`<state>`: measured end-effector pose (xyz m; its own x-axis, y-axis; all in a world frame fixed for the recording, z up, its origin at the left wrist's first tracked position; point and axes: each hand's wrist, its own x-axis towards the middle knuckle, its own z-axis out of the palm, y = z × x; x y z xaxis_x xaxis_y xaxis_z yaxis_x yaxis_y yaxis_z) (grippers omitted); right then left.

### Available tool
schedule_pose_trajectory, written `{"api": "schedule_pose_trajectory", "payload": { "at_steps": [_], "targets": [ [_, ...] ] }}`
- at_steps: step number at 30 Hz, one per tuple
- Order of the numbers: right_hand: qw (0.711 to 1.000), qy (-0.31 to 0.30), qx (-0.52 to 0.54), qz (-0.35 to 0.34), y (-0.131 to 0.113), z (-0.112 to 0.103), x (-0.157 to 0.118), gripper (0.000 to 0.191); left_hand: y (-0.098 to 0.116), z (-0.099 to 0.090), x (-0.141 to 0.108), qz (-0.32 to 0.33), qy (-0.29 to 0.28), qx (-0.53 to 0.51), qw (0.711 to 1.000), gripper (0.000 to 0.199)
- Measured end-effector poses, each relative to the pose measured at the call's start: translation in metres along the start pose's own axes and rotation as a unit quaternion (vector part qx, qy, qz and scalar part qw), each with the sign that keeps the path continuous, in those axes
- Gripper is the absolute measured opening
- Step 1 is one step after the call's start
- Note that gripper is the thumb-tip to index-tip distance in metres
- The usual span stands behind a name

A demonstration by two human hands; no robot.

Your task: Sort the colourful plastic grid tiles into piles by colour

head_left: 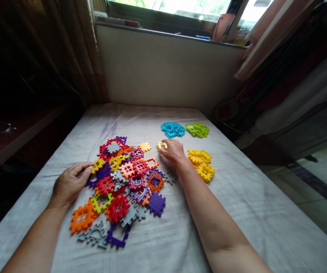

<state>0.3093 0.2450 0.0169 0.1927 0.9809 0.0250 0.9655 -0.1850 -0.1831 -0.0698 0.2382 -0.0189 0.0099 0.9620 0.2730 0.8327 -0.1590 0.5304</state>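
Note:
Several plastic interlocking tiles in mixed colours lie heaped in the middle of the cloth. At the heap's left edge, my left hand has its thumb and forefinger closed at the rim of a yellow interlocking tile. My right hand reaches past the far right side of the heap, fingertips closed on a pale yellow interlocking tile. Part of that tile is hidden by the fingers. Just left of it lies another pale yellow tile. A red tile and an orange tile sit at the near side.
Sorted by colour, a blue pile and a green pile lie toward the back, and a yellow pile is right of my right wrist. A white cloth covers the surface. Curtains hang at the left by the window.

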Motion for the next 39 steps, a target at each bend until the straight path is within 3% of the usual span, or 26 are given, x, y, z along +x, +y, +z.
{"api": "schedule_pose_trajectory", "payload": {
  "at_steps": [4,8,17,23,29,34,39],
  "targets": [
    [0.997,0.024,-0.015,0.073,0.035,-0.021,-0.022,0.045,0.000,0.001,0.000,0.005,0.001,-0.005,1.000,0.045],
    [0.993,0.010,-0.038,0.109,0.063,-0.033,-0.041,0.042,0.001,0.001,0.000,0.009,0.005,-0.006,1.000,0.045],
    [0.993,-0.019,-0.046,0.108,0.070,-0.029,-0.051,0.040,0.002,0.000,-0.001,0.011,-0.001,0.001,1.000,0.047],
    [0.999,0.020,-0.034,0.031,0.044,-0.027,-0.048,0.037,0.004,-0.002,-0.001,0.018,-0.004,-0.001,1.000,0.042],
    [0.992,-0.026,0.027,-0.118,-0.015,-0.006,-0.018,0.041,0.002,0.000,-0.001,0.014,-0.001,-0.009,1.000,0.041],
    [0.987,-0.060,0.045,-0.142,-0.047,0.009,0.010,0.056,0.001,0.000,-0.001,0.012,-0.001,-0.014,1.000,0.041],
    [0.981,-0.087,0.019,-0.171,-0.051,0.013,0.019,0.047,-0.001,0.001,-0.001,0.004,-0.003,-0.010,1.000,0.044]
  ]
}}
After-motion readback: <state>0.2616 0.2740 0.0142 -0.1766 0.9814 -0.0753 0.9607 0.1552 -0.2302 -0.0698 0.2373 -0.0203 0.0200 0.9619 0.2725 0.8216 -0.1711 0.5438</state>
